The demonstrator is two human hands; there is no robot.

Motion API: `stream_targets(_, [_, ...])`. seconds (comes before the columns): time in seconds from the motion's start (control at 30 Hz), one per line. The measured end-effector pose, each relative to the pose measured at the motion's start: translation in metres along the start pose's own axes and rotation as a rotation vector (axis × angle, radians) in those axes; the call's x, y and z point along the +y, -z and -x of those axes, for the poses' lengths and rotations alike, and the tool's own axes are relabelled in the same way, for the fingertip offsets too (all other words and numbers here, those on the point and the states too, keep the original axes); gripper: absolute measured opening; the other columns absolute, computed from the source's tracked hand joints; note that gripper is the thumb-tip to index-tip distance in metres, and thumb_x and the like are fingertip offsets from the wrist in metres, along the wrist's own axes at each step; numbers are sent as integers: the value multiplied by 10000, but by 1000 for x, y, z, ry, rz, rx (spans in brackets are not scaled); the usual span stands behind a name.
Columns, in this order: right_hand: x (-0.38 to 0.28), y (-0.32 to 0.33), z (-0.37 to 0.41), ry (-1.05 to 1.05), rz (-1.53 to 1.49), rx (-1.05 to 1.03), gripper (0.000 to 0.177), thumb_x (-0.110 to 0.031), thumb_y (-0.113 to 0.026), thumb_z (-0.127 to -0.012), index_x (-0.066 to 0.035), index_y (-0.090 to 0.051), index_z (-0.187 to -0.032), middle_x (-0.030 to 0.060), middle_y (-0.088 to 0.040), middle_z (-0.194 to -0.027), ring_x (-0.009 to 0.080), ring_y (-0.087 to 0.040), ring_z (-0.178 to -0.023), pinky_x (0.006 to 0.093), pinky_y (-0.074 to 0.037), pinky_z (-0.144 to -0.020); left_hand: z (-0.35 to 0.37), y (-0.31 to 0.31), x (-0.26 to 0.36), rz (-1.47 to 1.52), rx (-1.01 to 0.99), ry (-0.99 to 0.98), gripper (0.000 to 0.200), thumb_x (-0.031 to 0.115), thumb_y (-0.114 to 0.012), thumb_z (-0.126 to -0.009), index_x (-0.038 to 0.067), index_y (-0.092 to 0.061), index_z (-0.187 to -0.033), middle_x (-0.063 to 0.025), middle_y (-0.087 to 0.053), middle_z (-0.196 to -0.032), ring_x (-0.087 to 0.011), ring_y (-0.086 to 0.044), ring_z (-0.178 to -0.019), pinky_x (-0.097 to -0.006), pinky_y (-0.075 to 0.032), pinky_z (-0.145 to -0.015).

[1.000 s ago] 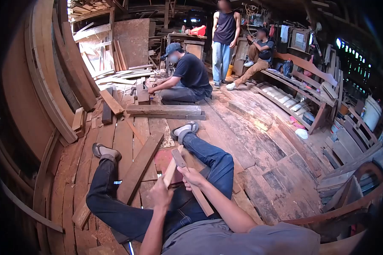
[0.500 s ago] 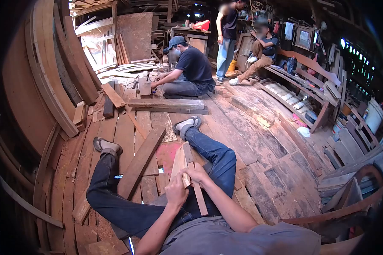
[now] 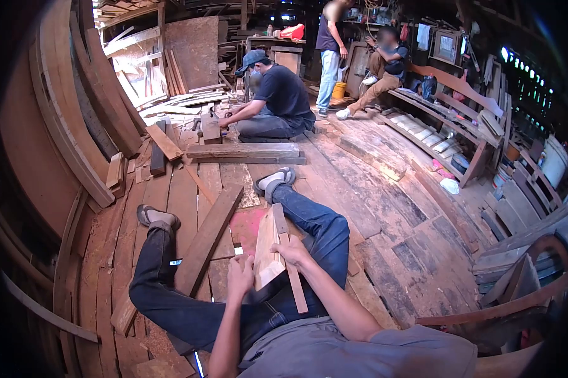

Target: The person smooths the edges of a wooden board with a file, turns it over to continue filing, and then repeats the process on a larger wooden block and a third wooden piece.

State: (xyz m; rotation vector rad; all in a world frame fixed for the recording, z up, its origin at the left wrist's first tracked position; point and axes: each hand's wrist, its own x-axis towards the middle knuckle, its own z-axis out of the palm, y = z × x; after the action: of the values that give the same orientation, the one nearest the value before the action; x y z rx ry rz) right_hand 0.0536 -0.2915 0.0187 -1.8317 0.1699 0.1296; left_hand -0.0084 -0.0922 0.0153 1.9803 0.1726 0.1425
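A pale wooden block (image 3: 267, 250) stands tilted between my legs, its cut end toward me. A narrow reddish-brown wooden strip (image 3: 296, 291) lies along its right side, the near end reaching over my lap. My right hand (image 3: 290, 251) is closed around the strip, with the thumb on the block's upper edge. Just left of the block, my left hand (image 3: 240, 274) has its fingers curled in. Whatever those fingers hold, if anything, is too small to make out.
A long dark plank (image 3: 209, 239) lies beside my left leg. Stacked beams (image 3: 246, 151) lie beyond my feet. A co-worker in a cap (image 3: 273, 94) sits at work there; two other people are by the bench (image 3: 445, 120). Boards (image 3: 60, 113) lean at left.
My left hand has moved left, off the block's near end and away from the strip. My right hand keeps its hold. The standing person at the back has turned and shifted slightly.
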Motion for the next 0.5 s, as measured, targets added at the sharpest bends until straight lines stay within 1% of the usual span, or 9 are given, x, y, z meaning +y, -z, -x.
stream_targets(0.03, [-2,-1,2,6,29,26,498,-200,-766,-763,66,-640,-1164,181,-711,-1035,243,-693,-939,360,-556,-824,-5,1,-1,-32,-26,63,652,446,-584,-987,-119,-517,-1304,-341,-602,-1265,-440,-588,-1215,-441,-454,-1033])
stream_targets(0.07, [-5,-3,4,10,57,53,447,-163,-748,-778,52,-676,-1163,164,-730,-1016,230,-704,-916,351,-559,-816,-8,1,-3,-13,-38,57,652,467,-576,-989,-103,-521,-1302,-312,-621,-1220,-397,-609,-1162,-434,-471,-996])
stream_targets(0.13, [-9,-4,7,5,33,28,487,-175,-757,-771,64,-653,-1182,174,-723,-1034,239,-701,-942,354,-558,-822,-5,6,10,21,-69,52,654,509,-560,-993,-69,-529,-1297,-254,-660,-1130,-311,-651,-1057,-420,-506,-924])
stream_targets(0.23, [-20,-8,15,7,17,58,577,-203,-777,-754,84,-599,-1222,196,-702,-1082,251,-691,-976,358,-557,-831,-32,-1,-8,78,-187,247,673,530,-548,-992,-64,-500,-1307,-192,-651,-1055,-240,-645,-936,-387,-537,-788])
stream_targets(0.27, [-25,-10,19,8,16,79,613,-213,-784,-747,90,-577,-1237,205,-693,-1102,255,-687,-987,360,-556,-835,-35,-2,-9,77,-211,241,685,541,-541,-991,-60,-489,-1316,-164,-645,-1011,-217,-631,-876,-366,-532,-735])
stream_targets(0.33, [-33,-10,21,-24,68,27,659,-228,-794,-741,98,-540,-1255,219,-672,-1129,259,-678,-1001,361,-556,-841,-36,-1,2,78,-259,234,709,565,-526,-990,-52,-467,-1335,-109,-633,-923,-170,-605,-754,-326,-522,-630])
stream_targets(0.4, [-41,-11,24,-40,89,19,682,-241,-803,-737,101,-523,-1257,225,-662,-1134,259,-673,-1001,363,-556,-845,-49,-10,-20,28,-252,174,669,549,-509,-999,-41,-503,-1314,-101,-656,-892,-169,-623,-697,-309,-509,-576])
stream_targets(0.47, [-46,-14,31,-41,80,52,681,-251,-811,-736,100,-526,-1244,222,-663,-1116,256,-671,-988,365,-555,-846,-47,-17,-35,175,-307,198,616,525,-491,-1011,-23,-548,-1285,-94,-681,-871,-171,-646,-663,-308,-510,-539])
stream_targets(0.5, [-47,-15,32,-32,56,58,669,-263,-816,-738,96,-538,-1229,213,-671,-1087,255,-673,-980,368,-556,-847,-44,-20,-34,348,-360,244,584,509,-482,-1018,-12,-575,-1265,-90,-694,-865,-173,-659,-658,-314,-518,-529])
